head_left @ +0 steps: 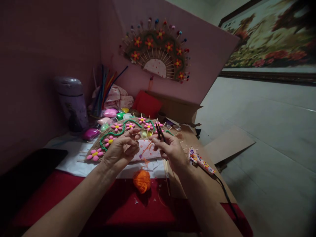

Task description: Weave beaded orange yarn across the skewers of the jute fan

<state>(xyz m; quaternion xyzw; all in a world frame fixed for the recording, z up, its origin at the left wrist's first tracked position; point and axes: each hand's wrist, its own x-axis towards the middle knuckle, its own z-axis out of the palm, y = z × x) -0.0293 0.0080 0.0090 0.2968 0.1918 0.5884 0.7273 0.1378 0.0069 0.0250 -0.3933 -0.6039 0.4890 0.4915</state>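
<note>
Packets (110, 113) of clear plastic, several, grouped behind the flowered fan; soft-looking filling in bright pink, green, yellow, pale peach and magenta, one colour to each; the magenta one (90, 134) at the near left of the group.

Canister (74, 107), purple, upright at the left wall, lidded; contents hidden.

Coloured stems (105, 93), long, thin, blue and orange among them, upright in a bundle beside the canister; their holder cannot be made out. Pink cloth (118, 97), crumpled, just beside them.

Flowered fan (98, 144), half-round, twine-covered, with pink flowers, a green wavy cord and a spotted centre; lies on white sheeting (76, 168) in front of the person, behind both hands.

Right hand (168, 144): fingers closed round a dark two-pronged tool (159, 131), prongs pointing up and slightly apart. Orange strand (146, 149), purple bead-like end, slants down from near these fingertips across the spotted centre.

Left hand (125, 144): fingers curled, thumb near forefinger, in front of the fan; whether anything is gripped cannot be told.

Yarn ball (142, 181), orange, on red cloth (118, 200), nearer the person than the fan.

Glue gun (201, 160), flower-patterned, corded, on cardboard (209, 184) at right.
</note>
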